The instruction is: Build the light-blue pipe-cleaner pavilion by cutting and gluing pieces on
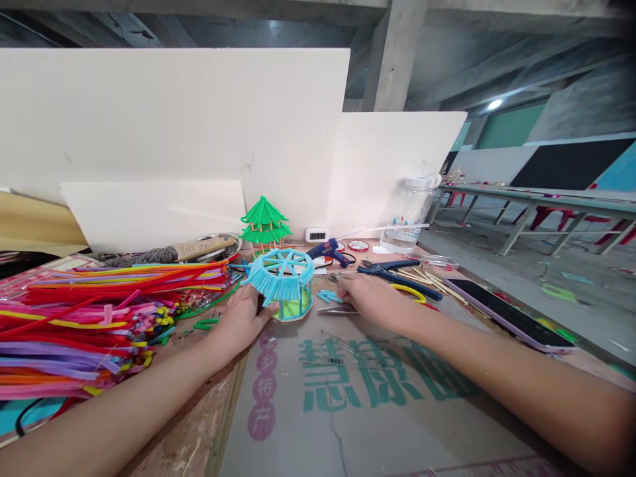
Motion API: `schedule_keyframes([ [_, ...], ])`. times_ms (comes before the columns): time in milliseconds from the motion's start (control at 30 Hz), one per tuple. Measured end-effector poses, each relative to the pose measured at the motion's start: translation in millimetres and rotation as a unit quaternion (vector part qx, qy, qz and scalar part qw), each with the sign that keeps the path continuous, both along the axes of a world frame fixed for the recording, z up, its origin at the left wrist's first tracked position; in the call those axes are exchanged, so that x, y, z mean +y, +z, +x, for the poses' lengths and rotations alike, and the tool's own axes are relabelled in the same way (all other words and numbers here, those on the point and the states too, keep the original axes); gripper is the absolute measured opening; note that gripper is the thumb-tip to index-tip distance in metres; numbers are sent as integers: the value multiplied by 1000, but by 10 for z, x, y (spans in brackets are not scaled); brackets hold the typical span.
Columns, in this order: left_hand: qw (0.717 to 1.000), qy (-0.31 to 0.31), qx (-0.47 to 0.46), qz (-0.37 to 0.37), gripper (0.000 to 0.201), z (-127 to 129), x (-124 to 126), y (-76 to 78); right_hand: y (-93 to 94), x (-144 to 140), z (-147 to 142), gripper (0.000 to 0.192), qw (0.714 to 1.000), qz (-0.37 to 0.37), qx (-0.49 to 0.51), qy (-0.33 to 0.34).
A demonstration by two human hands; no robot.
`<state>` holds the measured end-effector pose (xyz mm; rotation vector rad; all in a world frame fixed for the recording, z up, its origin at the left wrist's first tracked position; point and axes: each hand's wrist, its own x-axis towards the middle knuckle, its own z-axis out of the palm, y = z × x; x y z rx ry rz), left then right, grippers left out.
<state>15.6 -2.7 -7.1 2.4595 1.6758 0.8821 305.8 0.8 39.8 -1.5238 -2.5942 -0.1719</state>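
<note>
Left hand flat against the blue pipe-cleaner pavilion, fingers loose, gripping nothing; right hand down on scissors, fingers curled, hold hard to make out. Pavilion mid-table on cardboard, just in front of green pipe-cleaner pagoda. Pipe-cleaner heap left, glue gun, pliers, phone right.

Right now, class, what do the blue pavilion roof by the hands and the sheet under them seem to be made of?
The blue roof looks like fuzzy pipe cleaners: soft, matte, bristly strands, like the coloured pile beside it. The sheet looks like matte grey cardboard, creased and printed.
</note>
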Motion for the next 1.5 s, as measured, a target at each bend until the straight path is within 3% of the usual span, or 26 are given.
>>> schedule_keyframes([
  [200, 1000, -19, -16, 17, 21, 13, -14, 25, -78, -37, -75, 17, 996, 79, 28, 33],
  [367, 1000, -13, -9, 14, 22, 4, -5, 17, -143, -15, -72, 18, 986, 67, 155, 16],
  [500, 999, -23, -12, 21, 23, 0, 15, -3, -282, 51, -40, 33, 968, 69, 228, 78],
  [667, 999, -26, -19, 33, 21, -5, 33, -26, -326, 70, -25, 24, 963, 102, 209, 133],
  [800, 1000, -7, -8, 25, 20, -3, 20, -8, -280, 33, -33, 27, 949, 150, 208, 183],
  [1200, 1000, -14, -3, 17, 21, 10, 5, 20, -272, 3, -31, 28, 939, 205, 209, 183],
  [1500, 999, -33, -23, 2, 26, 5, 5, 8, -251, 12, -52, 20, 943, 172, 234, 161],
])
